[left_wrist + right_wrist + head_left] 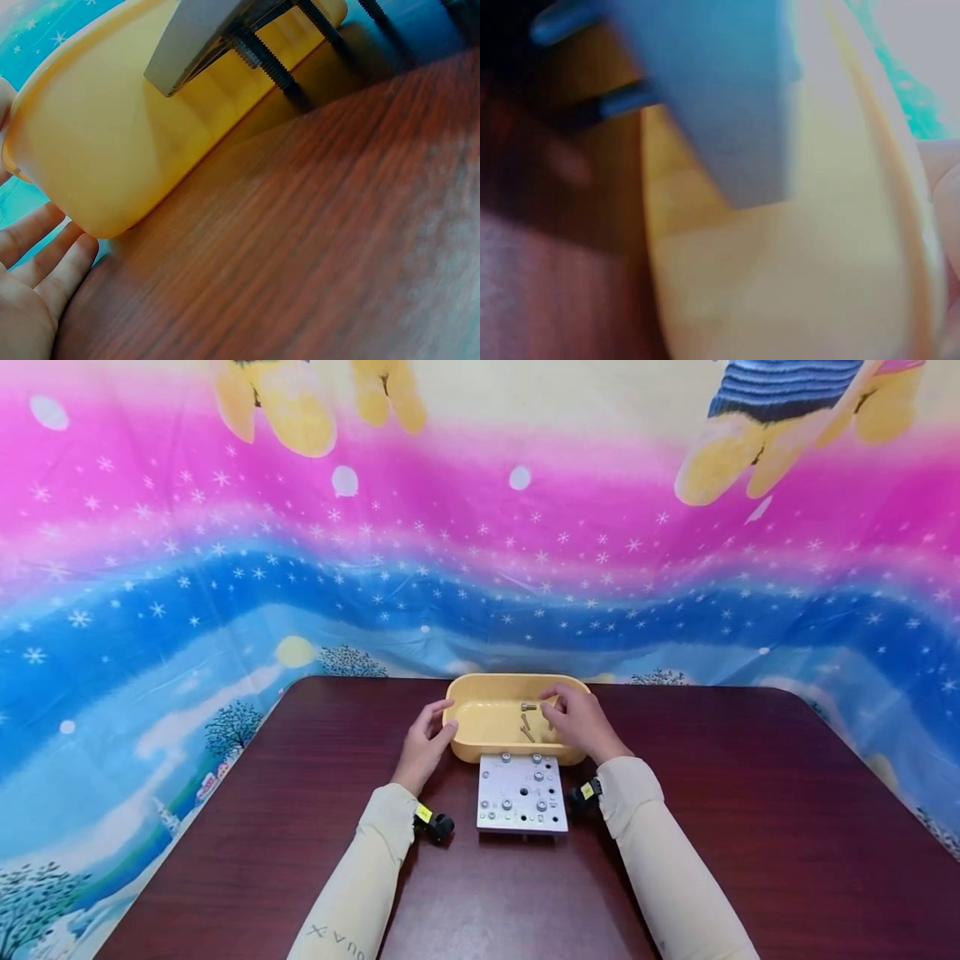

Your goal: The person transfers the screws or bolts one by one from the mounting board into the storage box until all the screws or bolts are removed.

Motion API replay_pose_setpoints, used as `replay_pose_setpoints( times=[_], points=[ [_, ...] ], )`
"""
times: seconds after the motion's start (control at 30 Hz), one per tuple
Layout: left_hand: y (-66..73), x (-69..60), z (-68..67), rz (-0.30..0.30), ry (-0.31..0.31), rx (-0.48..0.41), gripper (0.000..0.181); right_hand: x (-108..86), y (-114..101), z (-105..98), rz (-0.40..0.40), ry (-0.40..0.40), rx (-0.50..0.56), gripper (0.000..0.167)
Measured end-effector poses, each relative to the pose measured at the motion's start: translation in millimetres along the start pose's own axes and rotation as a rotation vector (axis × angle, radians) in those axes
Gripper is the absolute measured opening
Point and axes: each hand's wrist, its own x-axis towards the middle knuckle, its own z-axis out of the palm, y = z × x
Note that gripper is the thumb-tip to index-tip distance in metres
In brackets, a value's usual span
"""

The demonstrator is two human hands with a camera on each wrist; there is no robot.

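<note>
A yellow plastic tray (480, 750) holds several loose metal screws (528, 707) on its floor. My left hand (424, 745) is at the tray's left end, its fairly straight fingers (64, 274) touching or close to the outer wall. Over the tray's right part is my right hand (581, 718), thumb and bent index finger apart beside the screws; nothing shows between them, and its other fingers are hidden. Against the tray's front, a silver metal plate (517, 817) with holes and several socket-head screws stands raised, threaded shanks (270, 67) protruding beneath it.
Dark reddish-brown wooden table (247, 827) under everything. Behind it hangs a colourful printed cloth (480, 568) close to the table's far edge. Small black wrist cameras sit under each wrist, the right one (583, 796) close to the plate's right side.
</note>
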Motion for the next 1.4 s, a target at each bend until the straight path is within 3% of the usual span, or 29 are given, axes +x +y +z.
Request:
replay_pose_setpoints(
  times=[0.2,0.33,0.53,0.8,0.9,0.97,1.17,1.4],
  points=[
    [0.2,-2.1,3.1,0.004,0.022,0.012,0.04,-6.7,-7.1,-21.4,-0.042,0.02,0.032,0.024],
    [-0.3,-2.1,2.0,-0.003,0.027,0.024,0.039,-13.6,-21.5,-35.8,-0.069,-0.007,0.057,0.024],
    [2.4,-2.4,-0.5,-0.028,-0.014,0.028,0.042,-30.2,-48.4,-51.2,-0.113,-0.155,0.001,0.024],
    [33.3,-15.5,-2.6,-0.03,-0.042,0.045,0.046,-45.8,-83.2,-49.3,-0.205,-0.394,-0.117,0.024],
    [36.1,-17.8,-0.7,-0.032,-0.05,0.046,0.046,-49.6,-89.3,-44.2,-0.223,-0.448,-0.168,0.023],
    [33.1,-16.6,-1.1,-0.035,-0.048,0.046,0.046,-51.2,-93.8,-40.2,-0.229,-0.469,-0.193,0.021],
    [4.4,-3.4,-2.1,-0.02,-0.036,0.019,0.044,-56.1,-104.2,-29.7,-0.208,-0.54,-0.198,0.014],
    [1.6,-1.7,-0.5,0.004,-0.01,0.028,0.042,-59.8,-110.4,-13.1,-0.195,-0.62,-0.244,0.008]
  ],
)
